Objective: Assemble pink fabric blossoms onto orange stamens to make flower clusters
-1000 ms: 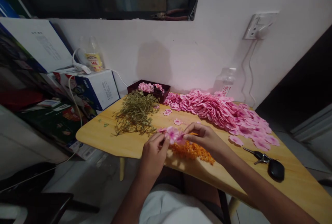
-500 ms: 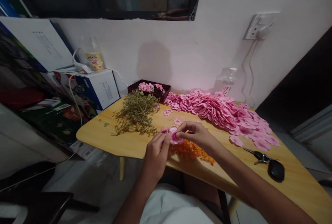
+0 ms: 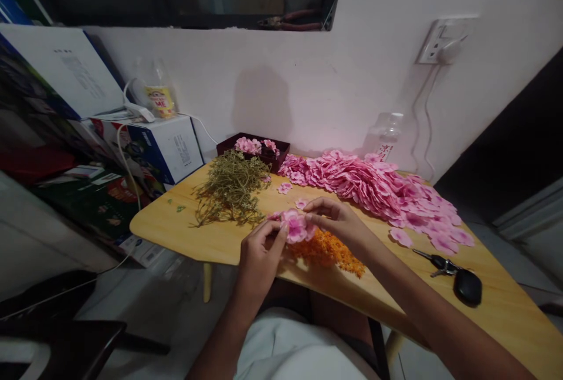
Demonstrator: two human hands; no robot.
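Observation:
Over the near edge of the wooden table (image 3: 176, 239), a pink artificial flower (image 3: 294, 226) is pinched between the thumb and fingers of my left hand (image 3: 259, 260). My right hand (image 3: 341, 224) has its curled fingers at the flower's right side, closed on a petal edge; the exact contact is partly hidden. Just below and right of the flower lies a heap of small orange flower bits (image 3: 334, 253). Beyond my right hand spreads a long pile of pink fabric petals (image 3: 356, 183). A tangle of green stems (image 3: 233, 186) sits to the left.
A dark tray (image 3: 281, 160) with pink flowers (image 3: 248, 145) stands at the back. Keys (image 3: 444, 267) with a black fob (image 3: 468, 287) lie on the right. A clear bottle (image 3: 387, 136) stands behind the petals. Boxes (image 3: 176, 148) are stacked left of the table.
The flower has turned so its open face shows more fully. My right fingers have shifted slightly up and right from its centre to its edge. My left hand has moved slightly left.

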